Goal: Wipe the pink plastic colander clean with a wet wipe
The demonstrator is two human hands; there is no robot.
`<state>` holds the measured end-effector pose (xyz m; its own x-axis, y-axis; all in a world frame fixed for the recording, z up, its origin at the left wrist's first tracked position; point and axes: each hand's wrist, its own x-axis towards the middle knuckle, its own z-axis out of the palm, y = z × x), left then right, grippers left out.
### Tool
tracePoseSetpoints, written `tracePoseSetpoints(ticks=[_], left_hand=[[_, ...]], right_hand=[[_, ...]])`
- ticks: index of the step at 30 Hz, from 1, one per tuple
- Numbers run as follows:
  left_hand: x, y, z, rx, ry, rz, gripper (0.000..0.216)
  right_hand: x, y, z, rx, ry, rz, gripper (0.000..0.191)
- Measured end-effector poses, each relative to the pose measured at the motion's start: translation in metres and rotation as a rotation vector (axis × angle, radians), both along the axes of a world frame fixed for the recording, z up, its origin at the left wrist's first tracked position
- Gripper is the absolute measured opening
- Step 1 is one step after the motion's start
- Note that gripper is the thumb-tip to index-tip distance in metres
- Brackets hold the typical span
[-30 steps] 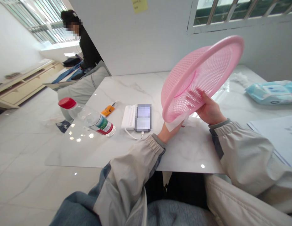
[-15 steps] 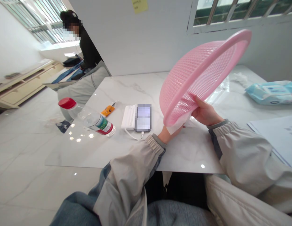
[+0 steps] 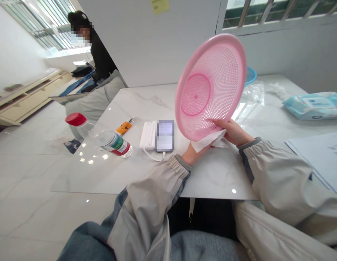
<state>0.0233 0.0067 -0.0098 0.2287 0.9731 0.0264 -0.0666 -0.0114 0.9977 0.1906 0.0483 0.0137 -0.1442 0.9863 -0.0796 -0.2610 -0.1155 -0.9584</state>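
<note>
A pink mesh plastic basket [image 3: 222, 78] is held up tilted over the table, its open side and round base facing me. My right hand [image 3: 233, 131] grips the lower right rim, thumb and fingers on either side of it. My left hand [image 3: 197, 154] is under the lower rim with a white wipe [image 3: 207, 141] pressed against the basket there; most of its fingers are hidden behind the wipe.
On the marble-look table [image 3: 211, 177] are a phone [image 3: 165, 136], a white power bank [image 3: 148, 135], an orange keychain [image 3: 124, 127] and a red-capped bottle [image 3: 114, 143]. To the right lie a wipes pack [image 3: 313, 106] and papers [image 3: 317, 156]. A blue basket [image 3: 250, 76] shows behind. A person [image 3: 100, 54] sits far left.
The pink basket has turned from edge-on to show its inside and base, its top swinging left. The blue basket behind has come into view. Both hands stay near the lower rim.
</note>
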Motion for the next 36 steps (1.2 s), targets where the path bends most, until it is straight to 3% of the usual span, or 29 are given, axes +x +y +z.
tracePoseSetpoints(ticks=[5,13,18,25,30,36], left_hand=[[-0.007,-0.004,-0.004,0.081,-0.022,-0.062,0.033],[0.0,0.011,-0.006,0.018,0.111,0.062,0.026],[0.002,0.011,-0.001,-0.04,0.005,0.123,0.024],[-0.001,0.01,0.006,-0.068,-0.331,0.127,0.068],[0.001,0.007,0.009,-0.094,-0.258,0.074,0.055],[0.001,0.007,0.007,-0.036,-0.181,0.174,0.028]], right_hand=[[0.004,0.002,0.0,-0.016,-0.044,-0.043,0.03],[0.012,0.016,-0.009,0.027,0.139,-0.242,0.027],[0.022,0.027,-0.014,0.082,0.191,-0.41,0.024],[0.026,0.034,-0.019,0.176,0.138,-0.631,0.017],[0.025,0.034,-0.02,0.212,0.063,-0.674,0.019],[0.026,0.038,-0.022,0.172,0.047,-0.724,0.017]])
